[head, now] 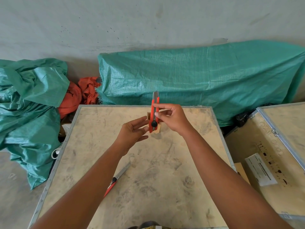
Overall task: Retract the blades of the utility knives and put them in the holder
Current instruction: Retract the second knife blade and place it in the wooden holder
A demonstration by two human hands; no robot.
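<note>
Scuffed plywood crate top [148,187], green tarps [198,76] behind, grey wall [148,19]

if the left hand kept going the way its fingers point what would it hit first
Probably the red utility knife held upright by the right hand; the left hand fingertips are already at its lower end.

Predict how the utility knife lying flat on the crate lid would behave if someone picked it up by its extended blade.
The lying knife shows a long, thin exposed blade, so it would probably flex and might snap or cut. Its flat body likely slides, not rolls. The handle end, partly hidden under the forearm, looks the safer grip.
</note>
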